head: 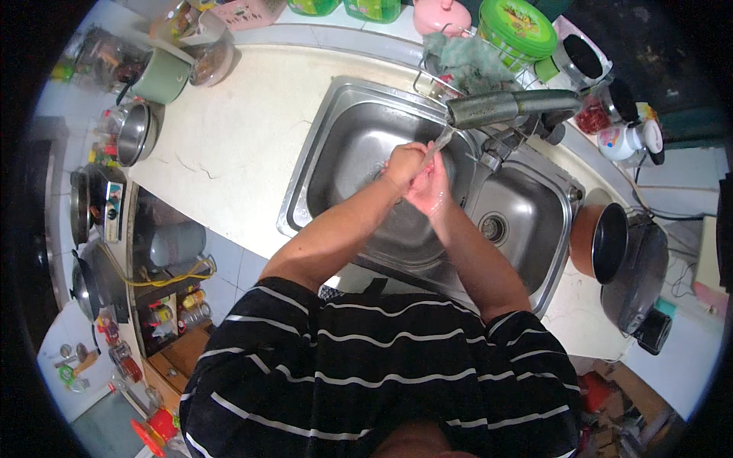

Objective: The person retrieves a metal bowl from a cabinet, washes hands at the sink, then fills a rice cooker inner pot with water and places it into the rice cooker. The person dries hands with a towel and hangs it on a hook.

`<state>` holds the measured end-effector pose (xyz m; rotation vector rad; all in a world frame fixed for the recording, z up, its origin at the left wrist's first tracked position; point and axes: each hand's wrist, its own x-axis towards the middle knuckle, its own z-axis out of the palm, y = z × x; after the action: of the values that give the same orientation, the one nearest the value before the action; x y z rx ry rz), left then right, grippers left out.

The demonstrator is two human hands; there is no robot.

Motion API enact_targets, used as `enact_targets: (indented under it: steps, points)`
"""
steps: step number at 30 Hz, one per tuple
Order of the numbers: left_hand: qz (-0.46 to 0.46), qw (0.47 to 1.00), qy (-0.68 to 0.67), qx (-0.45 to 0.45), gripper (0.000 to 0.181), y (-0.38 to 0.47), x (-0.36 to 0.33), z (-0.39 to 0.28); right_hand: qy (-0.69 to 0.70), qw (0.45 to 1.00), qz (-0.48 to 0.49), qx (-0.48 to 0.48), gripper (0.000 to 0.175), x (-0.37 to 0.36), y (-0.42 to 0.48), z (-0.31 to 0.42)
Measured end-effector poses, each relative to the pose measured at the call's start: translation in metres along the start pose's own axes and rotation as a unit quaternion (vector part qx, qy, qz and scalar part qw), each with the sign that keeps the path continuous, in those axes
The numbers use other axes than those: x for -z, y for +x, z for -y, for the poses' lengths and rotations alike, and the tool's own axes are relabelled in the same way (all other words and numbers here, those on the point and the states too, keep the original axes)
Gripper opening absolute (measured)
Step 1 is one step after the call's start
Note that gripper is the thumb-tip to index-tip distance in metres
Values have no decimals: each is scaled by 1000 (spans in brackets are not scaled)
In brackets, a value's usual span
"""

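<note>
My left hand point(405, 162) and my right hand point(430, 192) meet over the large basin point(343, 166) of a stainless steel double sink. A stream of water point(440, 143) falls onto them from the metal faucet point(487, 109). The left hand is curled, back upward, against the wet, upturned palm of the right. The fingers overlap, so whether anything small lies between them is hidden. To the right is the smaller basin point(529, 223) with a drain strainer point(493, 228).
A wire rack point(424, 80) holding a green mesh cloth point(469, 60) stands behind the sink. A brown pot point(587, 240) sits right of it. On the left are a metal bowl point(134, 134), a green pot point(163, 77) and a gas stove point(114, 212).
</note>
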<state>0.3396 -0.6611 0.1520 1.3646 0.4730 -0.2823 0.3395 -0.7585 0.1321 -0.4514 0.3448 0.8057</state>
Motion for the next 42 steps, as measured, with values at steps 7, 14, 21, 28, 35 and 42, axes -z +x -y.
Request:
enact_targets:
  steps: [7,14,21,28,35,42]
  points:
    - [-223,839,-496,12,23,61,-6,-17,-158,979,-86,92,87,-74,-35,-49]
    - [-264,878,-395,-58,22,112,30,23,-424,866,-58,260,86,-71,-21,-48]
    - [-316,781,-530,93,19,108,42,37,-694,558,221,397,43,-137,-116,-53]
    - [-109,729,-673,-53,15,111,29,54,-672,596,111,425,29,-77,-11,-9]
    - [-240,831,-501,21,23,65,22,0,-143,973,7,180,71,-59,-14,-44]
    - [-233,893,-344,-175,23,29,17,-3,28,993,6,113,23,-10,59,-23]
